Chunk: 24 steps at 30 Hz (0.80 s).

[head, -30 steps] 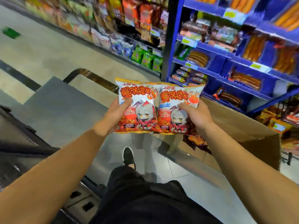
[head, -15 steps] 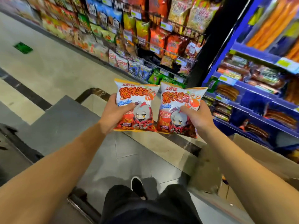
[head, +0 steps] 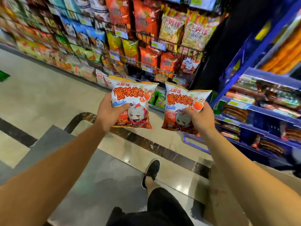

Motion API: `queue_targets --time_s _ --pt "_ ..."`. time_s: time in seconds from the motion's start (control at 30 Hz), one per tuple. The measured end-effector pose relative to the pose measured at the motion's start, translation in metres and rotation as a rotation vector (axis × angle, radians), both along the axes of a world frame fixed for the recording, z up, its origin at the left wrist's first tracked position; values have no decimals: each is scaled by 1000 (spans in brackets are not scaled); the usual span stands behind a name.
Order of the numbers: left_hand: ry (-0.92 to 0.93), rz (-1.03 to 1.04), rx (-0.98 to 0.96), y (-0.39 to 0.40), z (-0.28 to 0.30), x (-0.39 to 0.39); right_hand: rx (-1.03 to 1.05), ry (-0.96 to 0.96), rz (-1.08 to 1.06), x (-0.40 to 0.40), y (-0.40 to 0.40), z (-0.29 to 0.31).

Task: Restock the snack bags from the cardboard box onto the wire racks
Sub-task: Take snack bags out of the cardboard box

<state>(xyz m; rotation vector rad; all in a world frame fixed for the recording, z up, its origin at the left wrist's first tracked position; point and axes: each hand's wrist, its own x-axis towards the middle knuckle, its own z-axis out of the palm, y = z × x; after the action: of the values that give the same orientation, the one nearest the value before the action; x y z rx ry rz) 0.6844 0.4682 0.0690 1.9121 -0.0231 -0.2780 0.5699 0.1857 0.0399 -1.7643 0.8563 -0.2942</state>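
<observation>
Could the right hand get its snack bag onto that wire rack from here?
Probably yes: the right hand holds its snack bag out toward the wire rack, with only open air between them.

Retail shop, snack aisle; wire racks (head: 162, 51) hold rows of bright snack bags (head: 146, 18) with price tags (head: 158, 44) clipped along the front rails; blue shelving (head: 270, 75) to the right carries packaged sausages (head: 234, 112) (labels too blurred to read); polished tile floor (head: 40, 98) runs along the aisle.

At frame center, the left hand (head: 109, 113) and right hand (head: 200, 118) each grip 1 snack bag, left bag (head: 132, 101) and right bag (head: 180, 103), before the wire racks (head: 162, 51).
</observation>
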Motion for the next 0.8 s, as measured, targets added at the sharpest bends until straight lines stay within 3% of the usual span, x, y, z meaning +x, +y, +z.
queue_targets --time_s 0.5,0.8 --pt "-38 -147 -1 -115 -64 237 -91 -44 -257 193 -90 -44" --pt "-152 -273 -89 -185 -188 348 -277 -216 -394 289 -139 -145"
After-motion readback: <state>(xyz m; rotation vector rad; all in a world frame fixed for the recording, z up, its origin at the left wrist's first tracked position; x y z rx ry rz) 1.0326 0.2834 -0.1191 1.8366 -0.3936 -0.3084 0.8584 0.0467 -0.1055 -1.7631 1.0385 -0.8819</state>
